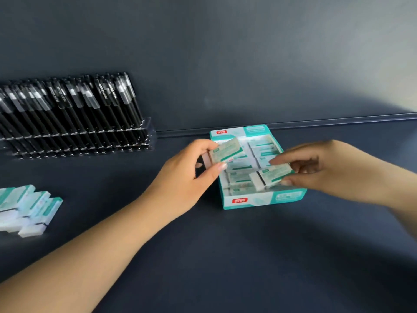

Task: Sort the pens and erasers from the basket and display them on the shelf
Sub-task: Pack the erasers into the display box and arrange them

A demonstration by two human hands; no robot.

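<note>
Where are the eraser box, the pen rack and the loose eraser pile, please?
eraser box [259,201]: head view, front wall.
pen rack [90,134]: head view, clear front rail.
loose eraser pile [29,208]: head view, pile's middle.

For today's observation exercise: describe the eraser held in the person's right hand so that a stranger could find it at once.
Start at the open teal and white cardboard display box in the middle of the dark shelf. Over its near right part, the right hand pinches a white eraser in a teal-printed paper sleeve. Unlike the erasers packed flat in rows, it is lifted and tilted, bare white end pointing left.
</note>
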